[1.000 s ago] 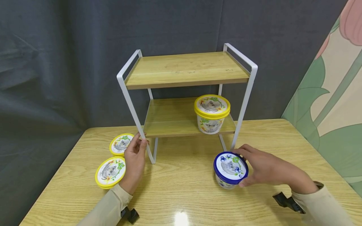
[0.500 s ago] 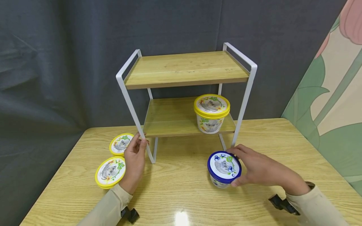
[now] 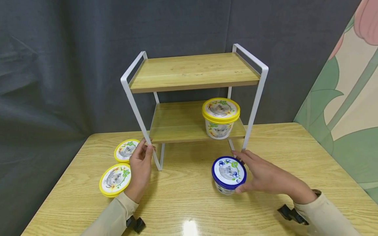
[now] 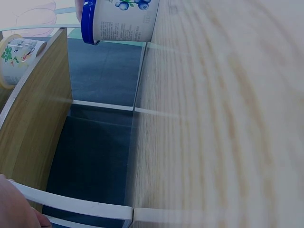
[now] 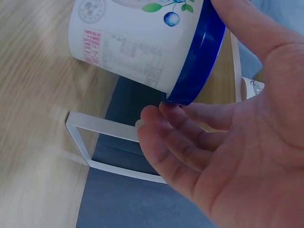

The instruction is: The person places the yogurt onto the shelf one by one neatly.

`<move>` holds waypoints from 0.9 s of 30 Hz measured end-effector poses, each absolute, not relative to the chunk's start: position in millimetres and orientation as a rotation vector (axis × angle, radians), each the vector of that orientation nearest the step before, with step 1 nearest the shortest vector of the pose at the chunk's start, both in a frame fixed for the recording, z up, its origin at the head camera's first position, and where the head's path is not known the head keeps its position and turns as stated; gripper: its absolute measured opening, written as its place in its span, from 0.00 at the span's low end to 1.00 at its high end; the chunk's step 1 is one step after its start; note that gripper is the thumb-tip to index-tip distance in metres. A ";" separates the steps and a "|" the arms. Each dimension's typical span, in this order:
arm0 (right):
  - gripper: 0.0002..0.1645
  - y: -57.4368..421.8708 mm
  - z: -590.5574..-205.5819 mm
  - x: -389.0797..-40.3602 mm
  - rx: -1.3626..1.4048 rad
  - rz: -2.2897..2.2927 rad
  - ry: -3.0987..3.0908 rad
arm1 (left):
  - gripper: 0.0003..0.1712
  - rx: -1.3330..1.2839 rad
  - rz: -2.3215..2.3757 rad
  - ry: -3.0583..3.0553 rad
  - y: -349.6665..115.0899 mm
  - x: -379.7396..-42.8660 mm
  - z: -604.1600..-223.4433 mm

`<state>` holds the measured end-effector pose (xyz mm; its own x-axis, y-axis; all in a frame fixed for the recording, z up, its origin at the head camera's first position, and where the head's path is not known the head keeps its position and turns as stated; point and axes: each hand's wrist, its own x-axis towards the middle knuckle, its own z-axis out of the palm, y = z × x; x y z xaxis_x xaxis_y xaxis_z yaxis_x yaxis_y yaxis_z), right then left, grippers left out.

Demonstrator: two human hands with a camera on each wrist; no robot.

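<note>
My right hand (image 3: 267,173) holds a tub with a blue lid and blueberry pictures (image 3: 228,171), thumb at the near side of the rim and fingers at the far side. The tub's base looks to be on the table, in front of the rack's right side; the right wrist view shows its white wall and blue lid (image 5: 199,57) close up. My left hand (image 3: 141,173) grips the front left leg of a two-tier rack (image 3: 195,72) with a white metal frame. A yellow-lidded tub (image 3: 221,118) stands on the rack's lower shelf, at the right.
Two more yellow-lidded tubs, a nearer one (image 3: 115,180) and a farther one (image 3: 126,150), sit on the wooden table (image 3: 183,203) left of my left hand. A dark curtain (image 3: 189,26) hangs behind the rack. At the right is a wall with flower pictures (image 3: 348,131).
My right hand and the blue-lidded tub have moved left and slightly toward the rack. My left hand keeps its grip on the rack leg, and the other tubs stay put.
</note>
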<state>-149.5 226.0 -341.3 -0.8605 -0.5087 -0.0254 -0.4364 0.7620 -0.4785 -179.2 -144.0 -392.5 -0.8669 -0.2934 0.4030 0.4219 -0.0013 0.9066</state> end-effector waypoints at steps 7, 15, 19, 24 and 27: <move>0.74 225.4 -347.3 -153.2 -0.772 -0.820 2.705 | 0.19 -0.134 -1.924 -1.786 -143.9 -179.3 -392.1; 0.68 229.6 -363.9 -159.4 -0.856 -1.039 2.549 | 0.18 -0.134 -1.919 -1.786 -142.8 -179.6 -390.7; 0.67 228.9 -367.6 -161.4 -0.858 -1.065 2.544 | 0.19 -0.139 -1.904 -1.799 -142.5 -180.0 -389.9; 0.67 226.6 -368.8 -162.3 -0.814 -1.098 2.528 | 0.19 -0.134 -1.898 -1.804 -143.0 -179.3 -390.8; 0.67 225.5 -369.5 -162.7 -0.782 -1.103 2.530 | 0.19 -0.134 -1.886 -1.813 -143.6 -178.6 -391.6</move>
